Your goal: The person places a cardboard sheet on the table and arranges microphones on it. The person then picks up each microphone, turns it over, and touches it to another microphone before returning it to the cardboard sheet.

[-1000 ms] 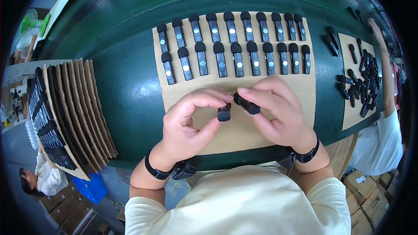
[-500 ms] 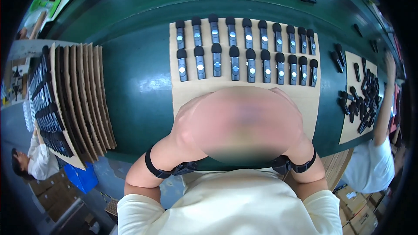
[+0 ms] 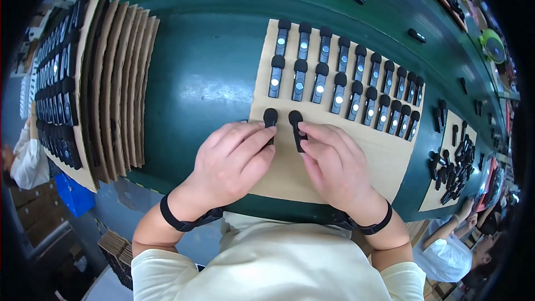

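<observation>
Near the left edge of a cardboard sheet (image 3: 287, 181), my left hand (image 3: 231, 161) pinches a small black microphone (image 3: 271, 116) with a foam tip, its lower body hidden by the fingers. Just right of it, a second small microphone (image 3: 296, 117) stands out between the fingertips of my right hand (image 3: 337, 161). Both have the foam end pointing away from me. Beyond my hands, two slanting rows of similar microphones (image 3: 319, 83) lie on the sheet, most with a pale round spot on the body.
At left, a stack of cardboard sheets (image 3: 125, 89) carries more microphones on its outer side. On the right, another sheet (image 3: 432, 198) bears a loose pile of microphones (image 3: 458, 161). A few lie singly on the green table (image 3: 195, 50). A co-worker (image 3: 446, 256) is at the far right.
My view has swung, so the sheet appears further right and tilted. My hands, blurred over before, now show apart, each on a microphone. The co-worker's outstretched arm at right has come down.
</observation>
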`<state>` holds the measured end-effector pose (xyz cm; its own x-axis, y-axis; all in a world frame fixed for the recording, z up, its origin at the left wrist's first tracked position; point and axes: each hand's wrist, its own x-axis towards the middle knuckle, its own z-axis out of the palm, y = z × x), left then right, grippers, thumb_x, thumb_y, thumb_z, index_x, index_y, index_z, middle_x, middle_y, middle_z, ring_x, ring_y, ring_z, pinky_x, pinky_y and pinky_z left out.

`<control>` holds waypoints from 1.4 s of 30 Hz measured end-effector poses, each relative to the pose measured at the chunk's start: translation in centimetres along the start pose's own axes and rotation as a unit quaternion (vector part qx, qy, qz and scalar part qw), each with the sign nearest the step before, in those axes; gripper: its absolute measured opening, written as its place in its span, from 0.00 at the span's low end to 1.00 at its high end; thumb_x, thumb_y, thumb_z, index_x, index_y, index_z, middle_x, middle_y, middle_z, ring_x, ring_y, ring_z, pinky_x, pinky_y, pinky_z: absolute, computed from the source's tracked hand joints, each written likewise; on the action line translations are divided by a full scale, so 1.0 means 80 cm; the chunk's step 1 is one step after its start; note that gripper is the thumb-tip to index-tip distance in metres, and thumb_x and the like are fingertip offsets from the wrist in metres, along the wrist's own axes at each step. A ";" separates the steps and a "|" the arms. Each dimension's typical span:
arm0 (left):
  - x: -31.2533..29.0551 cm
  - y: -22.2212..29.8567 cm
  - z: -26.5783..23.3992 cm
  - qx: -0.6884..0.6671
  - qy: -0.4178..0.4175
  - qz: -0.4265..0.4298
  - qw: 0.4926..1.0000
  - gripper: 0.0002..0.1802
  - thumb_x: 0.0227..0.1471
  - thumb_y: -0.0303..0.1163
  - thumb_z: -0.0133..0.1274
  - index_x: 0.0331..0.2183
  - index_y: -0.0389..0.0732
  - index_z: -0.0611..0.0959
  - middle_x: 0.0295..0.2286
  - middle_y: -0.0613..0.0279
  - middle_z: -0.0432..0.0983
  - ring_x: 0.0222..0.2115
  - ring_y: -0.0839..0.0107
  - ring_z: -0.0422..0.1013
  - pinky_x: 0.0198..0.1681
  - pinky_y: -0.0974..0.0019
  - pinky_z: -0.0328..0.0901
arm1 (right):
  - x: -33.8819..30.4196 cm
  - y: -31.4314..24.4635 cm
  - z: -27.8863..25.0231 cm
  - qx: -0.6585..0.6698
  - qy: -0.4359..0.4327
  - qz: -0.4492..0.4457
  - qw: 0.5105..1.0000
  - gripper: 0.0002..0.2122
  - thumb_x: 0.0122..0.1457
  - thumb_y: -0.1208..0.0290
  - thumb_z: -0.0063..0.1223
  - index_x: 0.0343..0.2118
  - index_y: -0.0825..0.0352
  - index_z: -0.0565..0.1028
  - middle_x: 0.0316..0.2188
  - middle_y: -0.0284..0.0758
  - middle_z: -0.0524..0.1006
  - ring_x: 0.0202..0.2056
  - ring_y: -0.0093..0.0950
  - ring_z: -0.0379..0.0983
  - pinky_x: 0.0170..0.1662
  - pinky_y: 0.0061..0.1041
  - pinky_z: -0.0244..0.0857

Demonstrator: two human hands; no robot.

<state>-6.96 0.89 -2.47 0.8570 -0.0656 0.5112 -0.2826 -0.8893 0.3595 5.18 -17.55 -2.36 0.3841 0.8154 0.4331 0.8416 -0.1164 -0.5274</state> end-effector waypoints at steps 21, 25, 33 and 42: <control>-0.010 -0.014 0.017 -0.041 -0.049 -0.056 0.996 0.10 0.39 0.21 0.57 0.30 0.38 0.79 0.41 0.53 0.72 0.40 0.54 0.73 0.41 0.58 0.70 | -0.002 0.006 0.018 -0.049 -0.078 0.006 0.996 0.14 0.44 0.81 0.63 0.34 0.66 0.73 0.43 0.39 0.74 0.37 0.38 0.73 0.39 0.34 0.68; -0.007 -0.013 0.015 -0.051 -0.062 -0.062 0.995 0.11 0.39 0.21 0.58 0.31 0.38 0.79 0.41 0.52 0.72 0.41 0.54 0.72 0.42 0.58 0.69 | -0.003 0.005 0.012 -0.041 -0.078 0.024 0.996 0.14 0.44 0.81 0.63 0.35 0.66 0.74 0.43 0.39 0.74 0.37 0.37 0.74 0.40 0.33 0.68; 0.051 -0.050 -0.012 -0.079 -0.008 -0.069 0.994 0.11 0.40 0.21 0.59 0.30 0.38 0.78 0.39 0.52 0.74 0.40 0.53 0.72 0.42 0.59 0.68 | 0.038 0.032 -0.084 -0.039 -0.072 0.058 0.995 0.17 0.46 0.79 0.64 0.41 0.67 0.75 0.45 0.39 0.73 0.39 0.33 0.73 0.42 0.29 0.68; 0.189 -0.193 0.030 -0.043 0.087 -0.049 0.994 0.10 0.48 0.25 0.57 0.36 0.37 0.80 0.35 0.54 0.76 0.37 0.63 0.73 0.42 0.65 0.68 | 0.114 0.197 -0.159 -0.142 -0.116 0.214 0.960 0.18 0.57 0.72 0.57 0.51 0.64 0.70 0.46 0.36 0.72 0.43 0.30 0.71 0.48 0.28 0.67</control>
<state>11.37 12.51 -2.19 0.7965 0.1061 0.5952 -0.2435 -0.8448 0.4765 26.82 -19.13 2.57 0.6500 0.7593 0.0300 0.7082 -0.5911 -0.3860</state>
